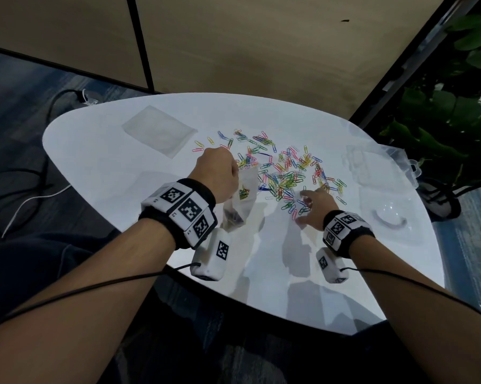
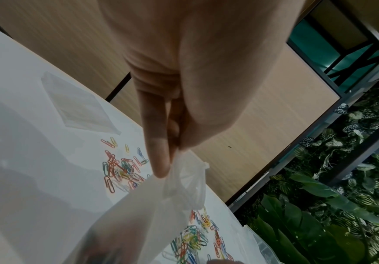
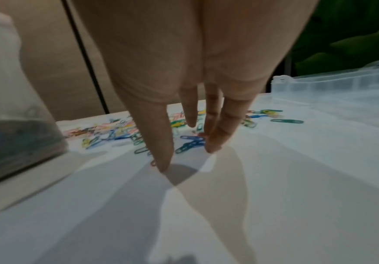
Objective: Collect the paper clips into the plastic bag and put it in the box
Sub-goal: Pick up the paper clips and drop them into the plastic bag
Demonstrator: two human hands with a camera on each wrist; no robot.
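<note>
While the left hand [image 1: 218, 169] pinches the upper edge of the plastic bag [image 1: 240, 195] and lets it hang above the tabletop [image 1: 275, 259], its grip is narrow and holds only thin film; the film can slip out, and the few clips already inside would spill. The right hand [image 1: 312, 207] has a wide grip, fingers spread and holding nothing, with fingertips [image 3: 164, 165] touching the near edge of the paper clips [image 1: 283, 173]; most clips are not yet collected. A fast sweep could push clips toward the tabletop edge; flat clips are hard to lift, so some may drop beside the bag mouth, which looks half closed. The clear box [image 1: 372, 164] stands to the right, apart from the pile.
</note>
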